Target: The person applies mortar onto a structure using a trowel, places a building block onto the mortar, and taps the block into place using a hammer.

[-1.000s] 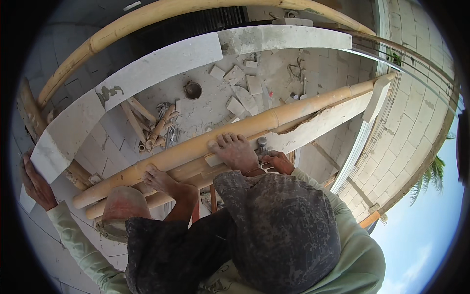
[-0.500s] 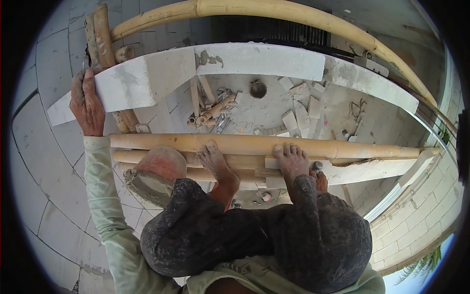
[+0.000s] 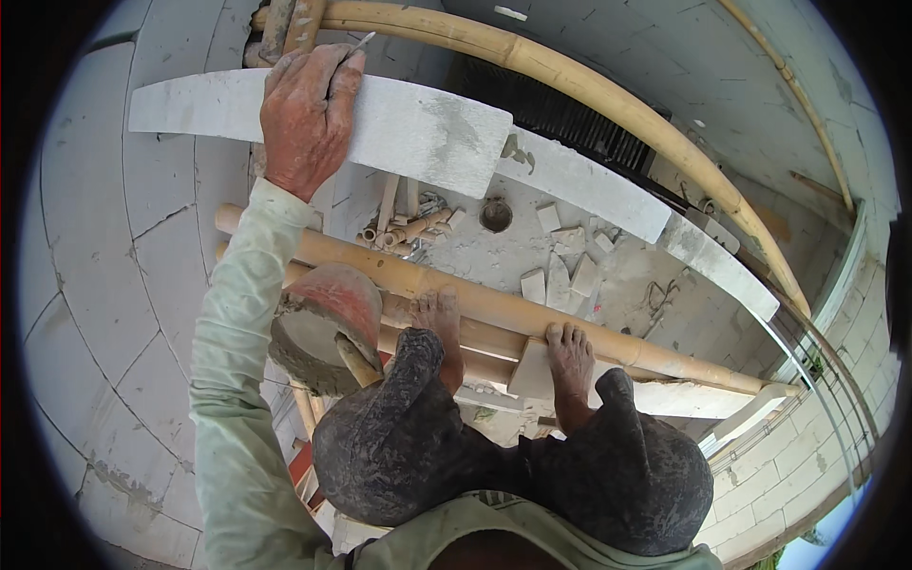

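Observation:
My left hand (image 3: 309,119) is closed over the curved white block piece (image 3: 432,128) at the upper left, a thin pale stick poking up beside its fingertips. Adjoining that piece, the curved block strip (image 3: 598,185) continues rightward, with a grey mortar patch near the joint. Below my hand, a red, mortar-caked bucket (image 3: 347,304) holds a wooden handle (image 3: 356,356) beside my left knee. My bare feet rest on bamboo poles (image 3: 484,304) and a pale board (image 3: 532,370). My right hand does not show.
An arched bamboo pole (image 3: 560,76) spans above the blocks. Far below is a dusty floor with a round dark container (image 3: 496,215), broken blocks (image 3: 556,285) and bamboo offcuts (image 3: 408,228). Block walls (image 3: 114,285) stand at both sides, with thin metal bars (image 3: 845,399) at the right.
The view has swung leftward. My left hand has moved up and right along the curved block, whose end piece now sits higher in view. My right hand, formerly beside my right foot, has disappeared from view.

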Tool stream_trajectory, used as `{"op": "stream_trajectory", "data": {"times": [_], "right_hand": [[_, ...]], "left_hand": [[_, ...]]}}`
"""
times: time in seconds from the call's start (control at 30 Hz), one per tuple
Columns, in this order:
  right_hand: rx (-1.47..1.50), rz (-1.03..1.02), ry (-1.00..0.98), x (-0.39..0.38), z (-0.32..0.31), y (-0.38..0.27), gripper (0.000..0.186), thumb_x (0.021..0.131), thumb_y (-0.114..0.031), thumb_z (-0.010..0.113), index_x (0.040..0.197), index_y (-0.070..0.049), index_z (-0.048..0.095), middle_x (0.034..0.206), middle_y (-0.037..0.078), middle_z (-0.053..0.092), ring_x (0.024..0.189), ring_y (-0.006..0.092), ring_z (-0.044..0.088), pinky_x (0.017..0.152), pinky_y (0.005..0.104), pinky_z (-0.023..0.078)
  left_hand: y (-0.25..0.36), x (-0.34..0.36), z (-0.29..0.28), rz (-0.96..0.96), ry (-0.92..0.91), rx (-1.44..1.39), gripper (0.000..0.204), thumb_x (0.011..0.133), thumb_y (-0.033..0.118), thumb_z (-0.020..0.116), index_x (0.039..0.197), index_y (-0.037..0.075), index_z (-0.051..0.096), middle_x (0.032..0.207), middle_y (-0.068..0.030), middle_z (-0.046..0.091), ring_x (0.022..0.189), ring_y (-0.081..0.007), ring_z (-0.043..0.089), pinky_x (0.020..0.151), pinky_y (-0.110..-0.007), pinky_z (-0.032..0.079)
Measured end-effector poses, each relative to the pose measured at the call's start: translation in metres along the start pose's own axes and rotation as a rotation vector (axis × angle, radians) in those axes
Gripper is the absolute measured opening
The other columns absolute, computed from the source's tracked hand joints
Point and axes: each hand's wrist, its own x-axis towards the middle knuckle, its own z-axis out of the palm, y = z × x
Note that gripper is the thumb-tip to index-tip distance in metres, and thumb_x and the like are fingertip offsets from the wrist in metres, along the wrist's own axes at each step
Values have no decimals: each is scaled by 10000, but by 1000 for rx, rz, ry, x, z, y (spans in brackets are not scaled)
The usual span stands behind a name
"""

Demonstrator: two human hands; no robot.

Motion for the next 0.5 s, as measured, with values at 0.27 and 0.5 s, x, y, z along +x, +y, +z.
{"op": "stream_trajectory", "data": {"times": [0.27, 0.5], "right_hand": [[-60, -13, 241, -9, -64, 83, 321, 871, -269, 537, 1082, -31, 495, 955, 181, 530, 890, 382, 538, 731, 471, 442], [-306, -352, 203, 98, -255, 155, 540, 814, -281, 687, 1156, 62, 447, 973, 236, 506, 835, 456, 560, 673, 485, 493]], "left_hand": [[7, 2, -4, -29, -5, -67, 165, 909, 140, 571, 1002, 16, 627, 844, -184, 651, 842, -351, 626, 781, -438, 478], [8, 4, -2, -145, -166, 62, 169, 923, 192, 556, 930, 32, 611, 755, -189, 622, 787, -373, 619, 761, -450, 473]]}}
